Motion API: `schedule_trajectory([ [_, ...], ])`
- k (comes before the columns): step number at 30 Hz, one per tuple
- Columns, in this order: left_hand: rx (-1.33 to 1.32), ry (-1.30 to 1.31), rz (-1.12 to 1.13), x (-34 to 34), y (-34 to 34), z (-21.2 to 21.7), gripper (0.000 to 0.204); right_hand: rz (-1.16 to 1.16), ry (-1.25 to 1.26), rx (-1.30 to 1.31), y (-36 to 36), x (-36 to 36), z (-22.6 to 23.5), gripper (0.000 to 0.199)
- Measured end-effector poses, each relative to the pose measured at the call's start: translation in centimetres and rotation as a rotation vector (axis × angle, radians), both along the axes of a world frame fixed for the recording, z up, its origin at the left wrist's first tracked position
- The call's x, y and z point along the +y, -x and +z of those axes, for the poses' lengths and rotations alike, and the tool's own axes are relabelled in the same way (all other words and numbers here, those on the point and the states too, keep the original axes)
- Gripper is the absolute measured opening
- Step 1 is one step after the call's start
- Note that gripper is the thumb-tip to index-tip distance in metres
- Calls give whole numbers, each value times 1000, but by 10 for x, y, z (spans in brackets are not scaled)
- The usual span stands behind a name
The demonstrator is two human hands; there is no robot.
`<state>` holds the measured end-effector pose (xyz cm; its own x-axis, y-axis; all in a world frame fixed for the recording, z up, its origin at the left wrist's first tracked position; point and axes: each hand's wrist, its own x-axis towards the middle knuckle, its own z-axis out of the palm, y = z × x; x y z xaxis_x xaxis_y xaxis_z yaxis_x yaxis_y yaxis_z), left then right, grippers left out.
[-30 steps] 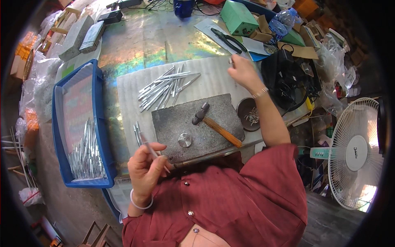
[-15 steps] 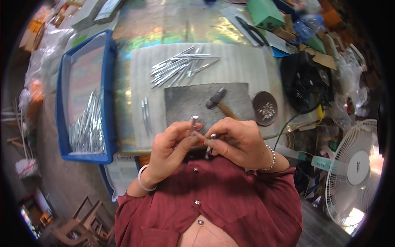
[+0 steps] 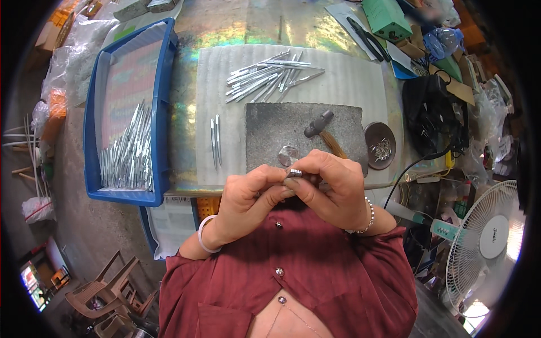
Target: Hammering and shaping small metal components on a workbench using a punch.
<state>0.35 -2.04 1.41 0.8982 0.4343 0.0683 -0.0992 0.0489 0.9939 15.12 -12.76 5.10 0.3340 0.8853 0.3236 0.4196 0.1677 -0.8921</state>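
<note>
Both hands, left hand and right hand, pinch a small metal piece together, I judge for fine fitting close to my chest.

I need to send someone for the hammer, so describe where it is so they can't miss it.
Find the grey stone slab in the middle of the table. The hammer lies on its right half, the only tool there with a dark metal head and wooden handle, unlike the thin silver metal strips beyond it.
</note>
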Motion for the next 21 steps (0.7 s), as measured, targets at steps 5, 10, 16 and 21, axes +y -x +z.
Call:
schedule_trajectory([
  [5,27,-90,-38,3,1,11,14,5,17,-7,1,0,2,13],
  [10,95,-201,-107,5,1,16,11,15,125,87,-1,-2,-2,11],
  [16,104,-15,-106,0,-2,11,6,57,219,518,1,0,-5,13],
  [21,77,44,-79,-3,-3,14,5,47,175,526,4,-5,-7,11],
])
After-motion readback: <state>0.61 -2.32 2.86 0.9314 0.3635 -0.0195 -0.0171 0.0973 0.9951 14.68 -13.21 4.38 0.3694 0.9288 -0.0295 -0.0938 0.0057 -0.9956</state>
